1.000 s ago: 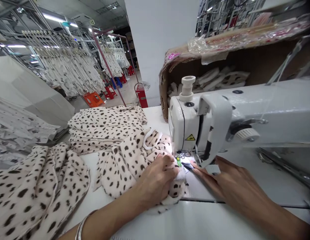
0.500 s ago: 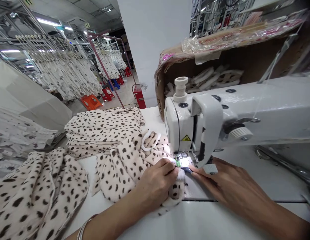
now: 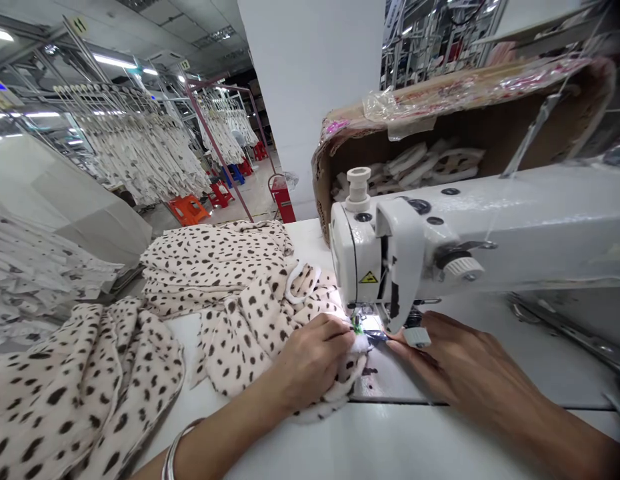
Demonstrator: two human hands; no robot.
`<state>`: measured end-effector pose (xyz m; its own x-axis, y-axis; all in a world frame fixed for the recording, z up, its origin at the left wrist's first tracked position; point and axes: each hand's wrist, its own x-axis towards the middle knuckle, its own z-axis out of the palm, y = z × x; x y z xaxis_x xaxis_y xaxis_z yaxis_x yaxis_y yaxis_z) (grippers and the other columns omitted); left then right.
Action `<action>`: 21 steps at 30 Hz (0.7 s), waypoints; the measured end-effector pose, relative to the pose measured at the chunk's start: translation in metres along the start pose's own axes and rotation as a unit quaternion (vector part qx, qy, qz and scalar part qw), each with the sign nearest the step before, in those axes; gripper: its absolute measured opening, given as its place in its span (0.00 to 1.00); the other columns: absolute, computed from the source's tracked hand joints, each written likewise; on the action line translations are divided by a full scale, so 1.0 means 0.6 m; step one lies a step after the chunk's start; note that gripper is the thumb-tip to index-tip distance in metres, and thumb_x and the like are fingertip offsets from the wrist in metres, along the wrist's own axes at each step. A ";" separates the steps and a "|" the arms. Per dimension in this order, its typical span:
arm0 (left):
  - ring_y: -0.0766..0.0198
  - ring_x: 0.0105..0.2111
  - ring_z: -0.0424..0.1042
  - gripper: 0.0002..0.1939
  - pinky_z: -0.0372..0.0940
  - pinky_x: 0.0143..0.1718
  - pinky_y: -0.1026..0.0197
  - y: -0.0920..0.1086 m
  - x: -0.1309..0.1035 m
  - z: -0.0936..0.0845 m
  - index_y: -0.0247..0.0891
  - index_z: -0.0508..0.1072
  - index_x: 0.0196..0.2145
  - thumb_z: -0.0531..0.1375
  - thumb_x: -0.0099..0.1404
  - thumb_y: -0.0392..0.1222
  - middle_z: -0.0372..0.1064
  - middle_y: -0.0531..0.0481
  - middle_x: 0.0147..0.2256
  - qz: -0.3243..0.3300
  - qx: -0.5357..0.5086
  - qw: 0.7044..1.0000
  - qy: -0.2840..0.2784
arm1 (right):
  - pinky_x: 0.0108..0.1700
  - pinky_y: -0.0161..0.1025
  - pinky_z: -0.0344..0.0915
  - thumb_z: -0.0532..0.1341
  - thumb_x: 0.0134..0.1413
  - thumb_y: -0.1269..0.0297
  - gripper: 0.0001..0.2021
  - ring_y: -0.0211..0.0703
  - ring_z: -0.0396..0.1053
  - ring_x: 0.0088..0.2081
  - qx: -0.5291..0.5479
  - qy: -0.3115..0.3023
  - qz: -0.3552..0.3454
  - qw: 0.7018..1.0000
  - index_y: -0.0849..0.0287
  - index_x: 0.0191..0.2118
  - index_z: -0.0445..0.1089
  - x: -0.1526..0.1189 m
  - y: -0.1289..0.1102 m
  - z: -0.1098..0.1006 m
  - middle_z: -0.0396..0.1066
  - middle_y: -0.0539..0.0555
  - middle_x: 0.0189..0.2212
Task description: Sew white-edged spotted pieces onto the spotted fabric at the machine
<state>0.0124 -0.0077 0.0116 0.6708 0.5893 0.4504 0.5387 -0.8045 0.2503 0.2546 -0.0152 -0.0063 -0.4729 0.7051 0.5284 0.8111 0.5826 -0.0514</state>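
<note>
My left hand [image 3: 315, 353] is closed on the white fuzzy edging of a cream fabric piece with dark spots [image 3: 255, 323], just left of the needle area of a white sewing machine [image 3: 360, 253]. My right hand [image 3: 455, 360] reaches in from the right, partly behind the machine's front parts. Its thumb and finger pinch a small dark, narrow piece [image 3: 376, 335] pointing at the white edging; its exact kind is unclear. A small bright green bit [image 3: 358, 329] shows beside the presser foot under the lamp. The left fingertips are partly hidden by the cloth.
Folded spotted fabric [image 3: 215, 263] lies behind the worked piece, with more spotted cloth [image 3: 85, 380] at the left. Behind the machine stands a cardboard box [image 3: 320, 173] holding white-edged pieces. Racks of hanging garments [image 3: 140, 147] and a white pillar [image 3: 313, 87] stand beyond.
The view has shifted slightly. The dark piece in my right fingers now angles toward the white edging and looks narrower. My left hand keeps its grip on the edging.
</note>
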 end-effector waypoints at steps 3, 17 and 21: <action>0.59 0.44 0.72 0.11 0.72 0.45 0.57 0.000 -0.001 -0.010 0.33 0.73 0.45 0.52 0.71 0.29 0.74 0.42 0.39 -0.002 -0.039 0.999 -0.001 | 0.25 0.36 0.58 0.49 0.69 0.61 0.21 0.38 0.65 0.23 0.048 -0.008 -0.003 0.999 0.56 0.25 0.69 -0.004 -0.002 -0.008 0.64 0.51 0.24; 0.58 0.45 0.71 0.12 0.73 0.43 0.58 -0.008 -0.001 0.000 0.29 0.71 0.45 0.48 0.74 0.31 0.73 0.40 0.40 0.063 0.066 0.995 -0.046 | 0.24 0.36 0.55 0.50 0.68 0.57 0.19 0.38 0.62 0.20 0.020 -0.031 0.012 0.999 0.55 0.27 0.67 -0.009 0.000 0.015 0.61 0.49 0.22; 0.57 0.46 0.70 0.13 0.72 0.42 0.58 -0.014 0.005 0.002 0.29 0.72 0.43 0.48 0.74 0.31 0.72 0.40 0.39 0.068 0.081 0.993 -0.048 | 0.20 0.34 0.52 0.53 0.67 0.56 0.20 0.34 0.56 0.16 0.010 -0.008 0.019 1.000 0.56 0.22 0.61 -0.007 0.002 0.023 0.56 0.46 0.17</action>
<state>0.0103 0.0009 0.0097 0.7846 0.4858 0.3852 0.5085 -0.8597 0.0484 0.2530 -0.0118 -0.0203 -0.4481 0.7333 0.5114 0.8212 0.5637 -0.0888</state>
